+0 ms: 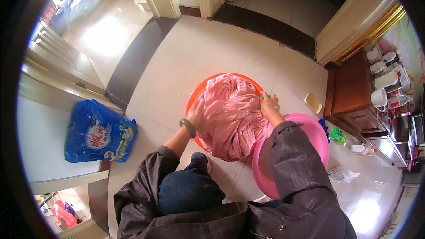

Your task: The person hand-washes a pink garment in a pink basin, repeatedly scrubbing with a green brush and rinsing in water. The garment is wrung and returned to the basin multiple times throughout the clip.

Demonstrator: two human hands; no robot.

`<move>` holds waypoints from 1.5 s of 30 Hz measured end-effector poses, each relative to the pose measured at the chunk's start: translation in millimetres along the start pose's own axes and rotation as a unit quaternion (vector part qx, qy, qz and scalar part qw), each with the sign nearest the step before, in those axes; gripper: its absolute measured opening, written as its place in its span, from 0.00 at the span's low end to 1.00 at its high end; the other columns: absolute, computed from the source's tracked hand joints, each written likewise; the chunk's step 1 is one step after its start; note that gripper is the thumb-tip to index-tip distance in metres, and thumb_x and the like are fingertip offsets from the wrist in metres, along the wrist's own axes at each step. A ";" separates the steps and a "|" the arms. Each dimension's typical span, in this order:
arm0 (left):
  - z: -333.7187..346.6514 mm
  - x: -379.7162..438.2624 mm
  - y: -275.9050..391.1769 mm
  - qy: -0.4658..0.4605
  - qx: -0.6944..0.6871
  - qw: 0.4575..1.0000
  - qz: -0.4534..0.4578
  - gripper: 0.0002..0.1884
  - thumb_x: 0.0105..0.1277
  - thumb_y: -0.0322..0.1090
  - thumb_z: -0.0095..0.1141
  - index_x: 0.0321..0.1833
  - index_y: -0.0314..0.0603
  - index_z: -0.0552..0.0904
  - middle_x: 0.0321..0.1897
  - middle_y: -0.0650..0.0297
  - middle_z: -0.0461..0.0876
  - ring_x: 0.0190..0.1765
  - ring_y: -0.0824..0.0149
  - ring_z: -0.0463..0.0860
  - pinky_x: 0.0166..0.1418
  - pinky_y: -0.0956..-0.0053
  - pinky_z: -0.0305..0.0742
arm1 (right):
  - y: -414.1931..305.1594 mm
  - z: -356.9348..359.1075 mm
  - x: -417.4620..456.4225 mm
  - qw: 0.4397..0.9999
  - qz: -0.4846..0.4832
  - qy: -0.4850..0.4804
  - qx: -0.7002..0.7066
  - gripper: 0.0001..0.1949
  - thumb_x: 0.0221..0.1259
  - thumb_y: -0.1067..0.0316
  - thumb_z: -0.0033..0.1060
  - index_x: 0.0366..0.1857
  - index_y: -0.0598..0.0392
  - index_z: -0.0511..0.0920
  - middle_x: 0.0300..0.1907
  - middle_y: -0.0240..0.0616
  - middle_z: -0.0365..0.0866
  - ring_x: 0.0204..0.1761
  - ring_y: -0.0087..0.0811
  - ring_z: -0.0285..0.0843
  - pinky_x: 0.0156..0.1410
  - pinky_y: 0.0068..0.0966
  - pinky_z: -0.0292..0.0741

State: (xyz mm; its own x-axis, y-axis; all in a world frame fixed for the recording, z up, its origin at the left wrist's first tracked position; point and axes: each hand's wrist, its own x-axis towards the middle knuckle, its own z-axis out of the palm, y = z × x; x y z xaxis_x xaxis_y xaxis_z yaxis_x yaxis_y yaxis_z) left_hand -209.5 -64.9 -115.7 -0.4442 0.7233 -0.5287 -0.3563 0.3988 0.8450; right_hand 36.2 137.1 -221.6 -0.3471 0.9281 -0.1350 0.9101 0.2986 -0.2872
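A bundled pink cloth (232,116) heaps up in an orange-red basin (193,101) on the floor and hangs over its near rim. My left hand (196,114) grips the bundle's left side; its fingertips are partly hidden, and a dark bangle circles the wrist. At the right rim, my right hand (270,105) is closed around a small green object (265,97), mostly covered by the fingers. Its kind cannot be made out. Beneath my right forearm is a larger pink basin (323,149), partly covered by the sleeve.
A blue laundry-detergent bag (99,132) stands left by a white door panel. To the right are a cream tray (313,103), a green packet (338,136), a white bottle (362,149) and a crumpled plastic packet (343,174). A brown wooden cabinet (348,89) edges the floor.
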 end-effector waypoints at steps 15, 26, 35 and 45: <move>35.3 43.2 41.1 -0.168 -0.196 0.966 0.010 0.16 0.74 0.41 0.54 0.58 0.40 0.81 0.45 0.61 0.87 0.44 0.68 0.85 0.48 0.74 0.81 | -140.6 -127.3 -107.1 0.872 -0.255 0.212 0.361 0.31 0.70 0.46 0.57 0.68 0.57 0.67 0.60 0.53 0.72 0.61 0.53 0.71 0.67 0.42 0.69; -60.2 94.3 -52.0 -0.009 0.080 0.995 0.055 0.26 0.60 0.30 0.67 0.63 0.41 0.78 0.40 0.59 0.88 0.41 0.67 0.87 0.47 0.67 0.85 | -64.3 1.7 -160.0 0.844 -0.513 0.137 -0.070 0.21 0.66 0.50 0.54 0.63 0.24 0.71 0.51 0.44 0.70 0.51 0.43 0.71 0.53 0.41 0.72; -25.4 70.6 -59.6 0.096 0.437 0.869 0.211 0.29 0.61 0.28 0.63 0.67 0.62 0.75 0.44 0.46 0.84 0.49 0.48 0.85 0.53 0.59 0.80 | -98.8 -7.8 -43.1 0.953 -0.289 0.082 -0.039 0.30 0.65 0.36 0.54 0.68 0.32 0.66 0.62 0.49 0.70 0.63 0.53 0.67 0.61 0.48 0.72; -54.4 85.1 -82.1 0.065 0.409 0.905 0.096 0.31 0.67 0.36 0.58 0.72 0.76 0.69 0.53 0.42 0.78 0.58 0.43 0.80 0.64 0.54 0.75 | -104.9 14.6 -145.9 0.854 -0.506 0.117 -0.040 0.20 0.59 0.44 0.60 0.53 0.36 0.75 0.53 0.38 0.73 0.55 0.45 0.72 0.53 0.48 0.71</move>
State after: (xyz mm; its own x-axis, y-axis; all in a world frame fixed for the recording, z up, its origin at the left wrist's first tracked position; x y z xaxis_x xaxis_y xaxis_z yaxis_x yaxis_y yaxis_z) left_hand -262.8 -66.8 -234.4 -0.5449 0.7726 -0.3259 0.4420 0.5950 0.6713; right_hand -12.0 -32.9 -185.6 -0.9181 0.2033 0.3403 0.1878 0.9791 -0.0781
